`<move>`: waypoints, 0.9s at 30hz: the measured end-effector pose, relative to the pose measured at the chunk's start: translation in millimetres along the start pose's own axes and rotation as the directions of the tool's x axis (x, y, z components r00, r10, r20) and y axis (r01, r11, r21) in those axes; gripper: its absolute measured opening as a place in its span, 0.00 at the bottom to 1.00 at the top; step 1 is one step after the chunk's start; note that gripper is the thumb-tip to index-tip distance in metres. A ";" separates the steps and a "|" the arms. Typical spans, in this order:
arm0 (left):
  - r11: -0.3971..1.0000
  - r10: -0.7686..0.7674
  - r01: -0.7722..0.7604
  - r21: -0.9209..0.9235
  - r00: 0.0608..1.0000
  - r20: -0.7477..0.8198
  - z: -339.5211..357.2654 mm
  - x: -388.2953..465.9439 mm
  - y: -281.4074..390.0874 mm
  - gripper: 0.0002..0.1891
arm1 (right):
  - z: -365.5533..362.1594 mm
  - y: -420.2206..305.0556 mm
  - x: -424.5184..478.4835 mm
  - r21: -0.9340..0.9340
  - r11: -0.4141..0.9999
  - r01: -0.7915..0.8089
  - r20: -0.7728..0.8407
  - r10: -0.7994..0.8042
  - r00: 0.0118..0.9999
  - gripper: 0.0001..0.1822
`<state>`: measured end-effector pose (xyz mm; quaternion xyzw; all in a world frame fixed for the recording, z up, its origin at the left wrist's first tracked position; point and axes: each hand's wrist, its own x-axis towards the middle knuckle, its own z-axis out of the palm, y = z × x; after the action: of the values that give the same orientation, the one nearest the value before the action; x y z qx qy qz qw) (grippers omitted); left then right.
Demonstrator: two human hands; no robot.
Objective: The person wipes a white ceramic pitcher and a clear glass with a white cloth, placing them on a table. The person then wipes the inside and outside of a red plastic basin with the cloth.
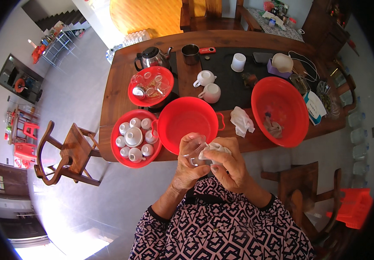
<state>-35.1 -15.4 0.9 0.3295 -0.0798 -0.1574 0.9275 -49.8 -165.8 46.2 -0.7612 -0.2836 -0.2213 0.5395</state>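
Note:
My left hand (187, 167) grips a small clear glass vessel (196, 150), tilted, in front of my chest. My right hand (230, 164) presses a white cloth (215, 150) against the vessel's side; its fingertips hide part of the glass. Just beyond both hands stands a red plastic basin with handles (188, 122), with nothing to be seen inside. Left of it, a red tray (117, 150) bears several white cups around a white lidded bowl (133, 136). Behind that, another red tray (170, 78) holds clear glassware and a metal strainer (138, 92).
A large red basin (295, 107) with a wet cloth (273, 128) is on the right. A crumpled white cloth (241, 121) lies beside it. Two white pitchers (211, 93), a glass kettle (154, 58) and a metal pot (190, 54) stand farther back. Wooden chairs (76, 149) flank the table.

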 end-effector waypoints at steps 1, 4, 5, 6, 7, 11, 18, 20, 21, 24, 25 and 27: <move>1.000 -0.007 0.007 0.023 1.000 0.022 3.1 -1.9 -0.6 0.48 | -1.8 -0.8 -2.9 -0.023 0.999 0.031 0.000 -0.031 1.000 0.14; 0.997 -0.020 0.014 0.071 0.996 0.087 12.2 -6.2 -2.4 0.48 | -5.0 0.1 -11.5 0.103 0.993 -0.059 -0.087 0.068 0.994 0.12; 0.997 -0.018 0.010 0.075 0.994 0.109 11.5 -6.4 -5.1 0.48 | -6.3 1.2 -13.7 0.156 0.982 -0.102 -0.090 0.117 0.989 0.12; 0.997 -0.016 0.005 0.081 0.992 0.128 12.4 -6.8 -6.7 0.48 | -7.6 3.0 -15.6 0.212 0.967 -0.145 -0.090 0.167 0.982 0.11; 0.997 -0.004 -0.007 0.076 0.991 0.137 15.8 -7.6 -7.2 0.47 | -9.5 4.3 -16.7 0.268 0.946 -0.185 -0.087 0.215 0.973 0.10; 0.998 -0.001 -0.008 0.055 0.987 0.158 31.1 -7.1 -7.6 0.46 | -10.2 15.1 -26.2 0.660 0.671 -0.337 -0.013 0.459 0.888 0.07; 0.998 0.055 -0.057 0.029 0.997 0.045 30.4 -2.3 -13.2 0.46 | -27.2 -8.3 -23.3 0.036 0.999 -0.037 -0.047 0.039 0.998 0.15; 1.000 0.003 -0.003 0.004 1.000 0.011 30.4 -4.3 -12.5 0.45 | -25.3 -8.3 -22.6 -0.072 0.996 0.044 -0.062 -0.049 0.997 0.17; 1.000 -0.024 0.024 -0.009 1.000 -0.003 29.8 -5.5 -12.5 0.45 | -23.5 -8.0 -22.9 -0.129 0.988 0.084 -0.068 -0.093 0.993 0.18; 0.997 -0.072 0.072 0.003 0.997 -0.016 19.6 -5.1 -16.1 0.44 | -10.1 -1.6 -33.9 0.437 0.862 -0.256 -0.227 0.381 0.896 0.19; 0.995 -0.093 0.092 -0.023 0.995 -0.020 19.9 -4.9 -15.4 0.43 | -9.5 2.5 -33.7 0.412 0.882 -0.230 -0.233 0.346 0.909 0.19; 0.989 -0.132 0.130 -0.077 0.991 -0.029 22.0 -5.2 -13.5 0.43 | -11.6 12.1 -29.5 0.362 0.915 -0.177 -0.238 0.274 0.932 0.18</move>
<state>-48.7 -36.4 9.0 0.3018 -0.0361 -0.2152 0.9281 -63.9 -185.5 22.5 -0.6467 -0.1463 -0.2123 0.7179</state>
